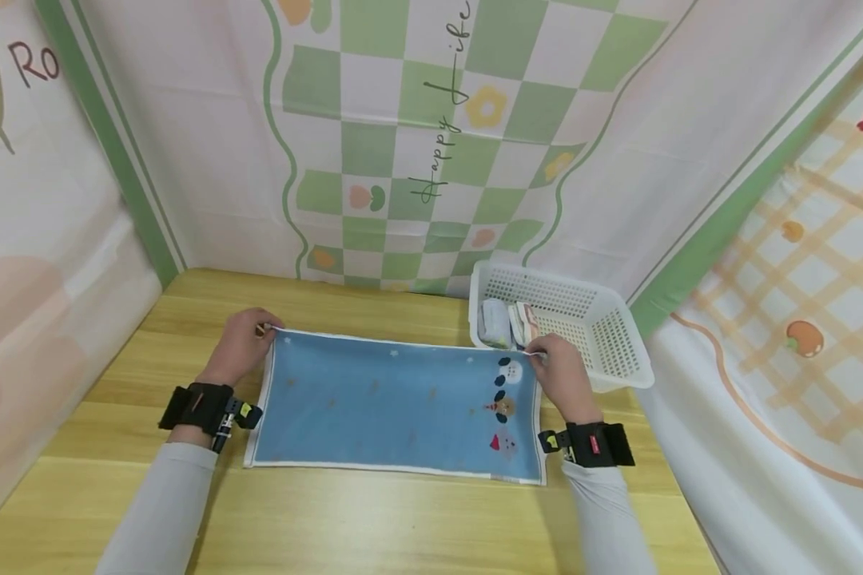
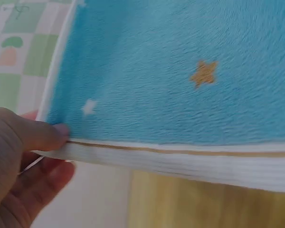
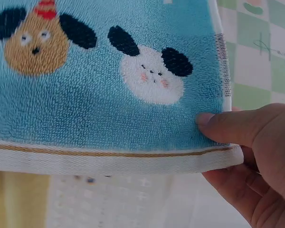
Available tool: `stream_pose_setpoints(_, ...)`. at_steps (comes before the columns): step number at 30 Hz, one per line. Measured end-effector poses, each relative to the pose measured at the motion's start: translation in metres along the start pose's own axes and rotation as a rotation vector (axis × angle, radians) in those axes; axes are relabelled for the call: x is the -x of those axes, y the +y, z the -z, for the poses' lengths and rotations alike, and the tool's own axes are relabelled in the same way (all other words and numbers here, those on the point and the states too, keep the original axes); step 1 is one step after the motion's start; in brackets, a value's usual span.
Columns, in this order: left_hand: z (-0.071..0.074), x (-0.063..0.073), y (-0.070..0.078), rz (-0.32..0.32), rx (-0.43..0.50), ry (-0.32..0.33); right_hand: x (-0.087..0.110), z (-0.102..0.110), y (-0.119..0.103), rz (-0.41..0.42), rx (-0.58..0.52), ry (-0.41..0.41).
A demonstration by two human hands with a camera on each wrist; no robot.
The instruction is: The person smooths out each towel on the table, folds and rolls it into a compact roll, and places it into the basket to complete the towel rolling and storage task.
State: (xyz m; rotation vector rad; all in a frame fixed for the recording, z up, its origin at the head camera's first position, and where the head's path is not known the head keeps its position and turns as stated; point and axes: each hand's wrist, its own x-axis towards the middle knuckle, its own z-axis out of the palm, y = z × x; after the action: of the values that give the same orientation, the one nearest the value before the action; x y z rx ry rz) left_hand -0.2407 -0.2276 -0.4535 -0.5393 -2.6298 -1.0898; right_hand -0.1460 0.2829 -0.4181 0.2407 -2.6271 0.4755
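A blue towel [image 1: 395,407] with white borders is stretched wide between both hands, its near edge close to the wooden table. Its far left corner is pinched by my left hand [image 1: 240,347], thumb on top and fingers beneath, as the left wrist view shows beside small woven stars. My right hand [image 1: 561,375] pinches the far right corner the same way. Woven dog faces run along that right end; a white dog face [image 3: 153,76] lies near my right thumb in the right wrist view.
Behind my right hand stands a white perforated basket [image 1: 629,343] holding a folded grey-blue cloth [image 1: 495,323] and a pale striped cloth [image 1: 523,323]. Printed curtains [image 1: 431,144] hang along the back and sides of the wooden table [image 1: 331,519].
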Motion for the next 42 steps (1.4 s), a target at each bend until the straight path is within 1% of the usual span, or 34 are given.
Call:
stream_pose_setpoints(4, 0.001, -0.001, 0.007, -0.077, 0.013, 0.105, -0.003, 0.005, 0.0, -0.007, -0.013, 0.059)
stream_pose_setpoints(6, 0.001, 0.003, 0.01, -0.108, 0.024, 0.119, 0.003, 0.006, -0.001, -0.008, -0.043, 0.077)
stream_pose_setpoints(7, 0.002, 0.007, 0.011, -0.116, 0.033, 0.107, 0.007, 0.005, -0.002, -0.006, -0.062, 0.078)
stream_pose_setpoints(8, 0.002, 0.011, 0.011, -0.122, 0.041, 0.081, 0.012, 0.003, -0.002, -0.001, -0.086, 0.079)
stream_pose_setpoints(10, 0.001, 0.021, 0.01, -0.103, 0.055, -0.007, 0.025, -0.003, -0.004, -0.006, -0.124, 0.053)
stream_pose_setpoints(13, -0.004, 0.038, 0.006, -0.034, 0.06, -0.156, 0.045, -0.017, -0.002, -0.043, -0.132, -0.037)
stream_pose_setpoints(15, -0.009, 0.048, 0.004, 0.024, 0.054, -0.212, 0.056, -0.028, 0.002, -0.089, -0.124, -0.118)
stream_pose_setpoints(17, -0.012, 0.059, 0.002, 0.071, 0.04, -0.223, 0.065, -0.036, 0.008, -0.133, -0.121, -0.187)
stream_pose_setpoints(19, -0.013, 0.068, 0.001, 0.074, 0.029, -0.2, 0.072, -0.039, 0.013, -0.174, -0.149, -0.211)
stream_pose_setpoints(20, -0.013, 0.072, 0.002, 0.065, 0.026, -0.176, 0.074, -0.038, 0.015, -0.19, -0.167, -0.202)
stream_pose_setpoints(23, -0.01, 0.082, 0.007, 0.001, 0.029, -0.097, 0.082, -0.028, 0.018, -0.196, -0.222, -0.136)
stream_pose_setpoints(24, -0.009, 0.084, 0.008, -0.016, 0.035, -0.083, 0.084, -0.025, 0.017, -0.192, -0.242, -0.114)
stream_pose_setpoints(25, -0.009, 0.087, 0.01, -0.028, 0.044, -0.082, 0.087, -0.022, 0.017, -0.182, -0.254, -0.101)
stream_pose_setpoints(26, -0.008, 0.089, 0.011, -0.03, 0.043, -0.095, 0.09, -0.02, 0.016, -0.178, -0.256, -0.106)
stream_pose_setpoints(28, -0.009, 0.094, 0.011, -0.005, 0.033, -0.16, 0.096, -0.02, 0.014, -0.167, -0.247, -0.151)
stream_pose_setpoints(30, -0.011, 0.098, 0.009, 0.03, 0.023, -0.239, 0.101, -0.022, 0.013, -0.166, -0.218, -0.221)
stream_pose_setpoints(32, -0.013, 0.101, 0.007, 0.067, 0.007, -0.289, 0.104, -0.026, 0.013, -0.172, -0.174, -0.285)
stream_pose_setpoints(33, -0.013, 0.102, 0.006, 0.084, 0.002, -0.299, 0.105, -0.027, 0.012, -0.172, -0.161, -0.303)
stream_pose_setpoints(35, -0.013, 0.102, 0.006, 0.099, -0.001, -0.308, 0.104, -0.027, 0.011, -0.176, -0.138, -0.311)
stream_pose_setpoints(39, -0.011, 0.1, 0.008, 0.121, -0.024, -0.344, 0.104, -0.02, 0.006, -0.186, -0.16, -0.284)
stream_pose_setpoints(42, -0.009, 0.099, 0.012, 0.133, -0.035, -0.368, 0.106, -0.014, 0.002, -0.211, -0.186, -0.313)
